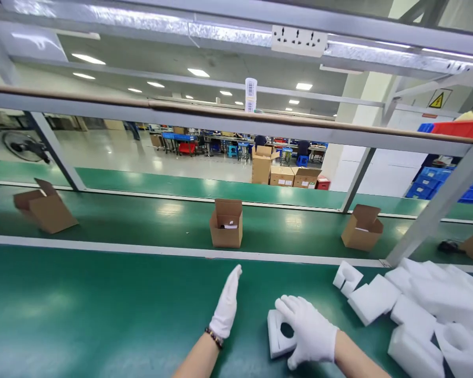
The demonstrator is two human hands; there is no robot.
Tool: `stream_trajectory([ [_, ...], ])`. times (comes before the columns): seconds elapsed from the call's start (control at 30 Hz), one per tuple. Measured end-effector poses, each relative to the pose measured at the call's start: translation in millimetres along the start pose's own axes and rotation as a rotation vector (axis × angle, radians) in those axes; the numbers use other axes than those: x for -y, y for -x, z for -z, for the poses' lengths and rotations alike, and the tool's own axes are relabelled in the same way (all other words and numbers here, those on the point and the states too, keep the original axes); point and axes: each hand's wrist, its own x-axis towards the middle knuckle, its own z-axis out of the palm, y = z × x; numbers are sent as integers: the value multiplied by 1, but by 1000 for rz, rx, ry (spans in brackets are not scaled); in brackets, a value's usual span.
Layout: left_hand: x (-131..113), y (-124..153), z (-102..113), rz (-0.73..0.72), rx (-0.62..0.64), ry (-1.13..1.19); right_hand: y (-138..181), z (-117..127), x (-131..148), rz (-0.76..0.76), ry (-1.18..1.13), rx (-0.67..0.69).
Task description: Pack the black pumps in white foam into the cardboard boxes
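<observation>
Our right hand [309,333] has its fingers clamped around a white foam block [276,338] lying on the green desk [82,315]. Our left hand [226,307] hovers just left of it, fingers straight, holding nothing. An open cardboard box [226,226] stands on the belt [142,220] beyond.

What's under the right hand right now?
A white foam insert with a round hole lies flat on the green table under the right hand. The hand covers its right part.
</observation>
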Motion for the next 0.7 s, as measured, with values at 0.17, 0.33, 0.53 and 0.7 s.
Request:
stream_trajectory([
  [0.17,1,81,-28,344,207,411,9,-25,7,-271,-395,-276],
  [0.33,-22,118,-50,408,387,626,44,-33,28,-97,-195,-474],
  [0.53,-52,125,-73,588,443,700,76,-42,38,-93,-117,-684],
  [0.7,-67,133,-81,593,590,772,97,-50,18,31,-162,-1048],
])
